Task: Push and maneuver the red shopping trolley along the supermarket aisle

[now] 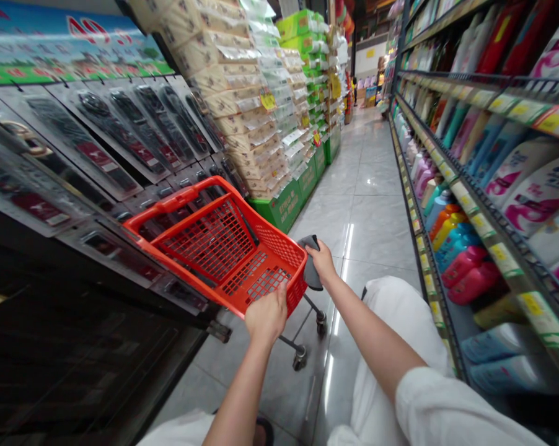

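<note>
A red plastic shopping basket [224, 248] on a wheeled frame stands in a shop aisle in front of me, with nothing visible inside. My left hand [266, 316] is closed on the basket's near rim. My right hand [323, 260] grips the basket's right corner and holds a dark grey cloth [310, 266] against it. The cart's small wheels [300, 358] rest on the glossy tiled floor.
Racks of packaged dark goods [121, 133] line the left. Stacked tissue packs [242, 99] on green bases follow further along. Shelves of coloured bottles [460, 260] run down the right. The tiled aisle [367, 186] stretches ahead.
</note>
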A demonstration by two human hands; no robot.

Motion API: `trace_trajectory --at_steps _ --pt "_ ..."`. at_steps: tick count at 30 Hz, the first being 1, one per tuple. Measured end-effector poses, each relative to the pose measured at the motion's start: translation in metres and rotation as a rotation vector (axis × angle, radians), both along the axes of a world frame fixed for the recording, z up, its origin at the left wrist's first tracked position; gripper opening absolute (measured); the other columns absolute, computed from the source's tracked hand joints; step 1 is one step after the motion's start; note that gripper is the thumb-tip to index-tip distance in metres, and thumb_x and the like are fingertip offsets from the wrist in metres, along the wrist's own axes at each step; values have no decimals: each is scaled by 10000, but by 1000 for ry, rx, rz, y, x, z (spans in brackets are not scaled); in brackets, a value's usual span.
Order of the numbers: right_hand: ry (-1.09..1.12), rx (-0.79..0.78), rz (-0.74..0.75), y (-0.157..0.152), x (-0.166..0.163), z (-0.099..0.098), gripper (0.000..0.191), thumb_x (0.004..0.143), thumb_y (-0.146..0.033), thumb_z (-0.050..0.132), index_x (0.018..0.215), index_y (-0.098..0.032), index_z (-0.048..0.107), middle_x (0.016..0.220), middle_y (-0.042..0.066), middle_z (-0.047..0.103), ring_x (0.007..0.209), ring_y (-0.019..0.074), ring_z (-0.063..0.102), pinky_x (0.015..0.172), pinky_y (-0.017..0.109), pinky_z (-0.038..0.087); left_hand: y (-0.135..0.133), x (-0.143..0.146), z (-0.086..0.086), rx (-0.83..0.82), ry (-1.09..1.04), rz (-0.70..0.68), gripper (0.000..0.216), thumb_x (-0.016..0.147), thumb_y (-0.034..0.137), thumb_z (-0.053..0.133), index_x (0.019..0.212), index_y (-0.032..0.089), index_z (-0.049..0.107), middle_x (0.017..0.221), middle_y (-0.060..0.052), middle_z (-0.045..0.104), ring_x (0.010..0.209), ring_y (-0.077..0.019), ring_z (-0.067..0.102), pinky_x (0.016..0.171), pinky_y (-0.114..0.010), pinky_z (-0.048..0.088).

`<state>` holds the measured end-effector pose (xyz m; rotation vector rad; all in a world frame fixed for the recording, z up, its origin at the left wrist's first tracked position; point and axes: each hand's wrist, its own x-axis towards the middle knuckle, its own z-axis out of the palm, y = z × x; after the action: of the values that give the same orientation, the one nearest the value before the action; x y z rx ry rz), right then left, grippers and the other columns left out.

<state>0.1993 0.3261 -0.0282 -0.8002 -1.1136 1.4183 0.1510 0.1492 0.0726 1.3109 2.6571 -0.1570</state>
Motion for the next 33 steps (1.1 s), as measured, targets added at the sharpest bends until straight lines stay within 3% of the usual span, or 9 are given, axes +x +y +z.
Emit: trace_trajectory --at_steps 5,10,15,18,21,23,25,28,33 --pt "-104 116 -25 -11 11 -6 266 772 -347 619 978 -198 694 968 43 734 917 231 645 897 380 491 8 4 1 3 9 21 812 977 516 -1 991 186 741 970 -158 759 919 -297 723 757 -395 532" --pt "-203 164 -165 -82 20 -26 323 852 -357 586 1123 -208 682 1074 86 710 1018 241 626 970 412 468 13 6 -3 23 33 48 796 985 506 29 964 168 750 946 -168 757 901 -292 725 748 -382 531" --pt "-119 119 -31 -130 22 -49 336 846 -379 622 1144 -237 685 1064 65 723 988 239 658 921 391 512 17 6 -4 21 64 12 750 997 468 35 1018 174 725 954 -162 754 927 -283 722 756 -372 526" --pt "-59 -80 -131 -113 25 -59 328 855 -424 579 1084 -207 670 997 64 734 892 238 676 822 372 548 16 3 1 1 43 -41 633 1006 463 94 1130 192 652 1027 -140 747 957 -270 714 783 -366 520" --pt "-60 -233 -293 -78 26 -60 366 829 -407 560 1095 -170 639 1014 95 720 907 247 670 846 393 542 13 -7 8 -39 36 -169 509 1005 471 190 1190 200 579 1035 -133 739 950 -263 712 791 -358 513" --pt "-83 -180 -310 -59 23 -58 433 799 -351 557 1186 -165 610 1118 106 697 1015 249 650 937 423 509 12 -17 11 -65 54 -283 473 1004 466 215 1200 214 565 1036 -132 736 967 -265 706 802 -356 502" --pt "-111 12 -221 -49 16 -61 527 774 -274 549 1294 -192 568 1276 97 642 1187 235 583 1062 442 429 13 -25 11 -81 24 -372 468 1007 457 205 1177 224 573 1051 -127 734 991 -259 697 809 -342 490" --pt "-146 223 -81 -51 3 -79 619 759 -183 513 1377 -223 519 1400 69 570 1348 194 464 1166 433 321 16 -31 6 -59 -80 -416 498 1011 456 157 1108 218 584 1078 -116 729 1014 -241 690 796 -312 480" --pt "-173 116 -111 -62 -13 -104 543 807 -195 471 1343 -180 557 1266 88 669 1238 228 579 1063 462 453 16 -31 -1 -50 -114 -387 496 1009 468 143 1090 224 567 1080 -102 728 1023 -245 689 784 -312 473"
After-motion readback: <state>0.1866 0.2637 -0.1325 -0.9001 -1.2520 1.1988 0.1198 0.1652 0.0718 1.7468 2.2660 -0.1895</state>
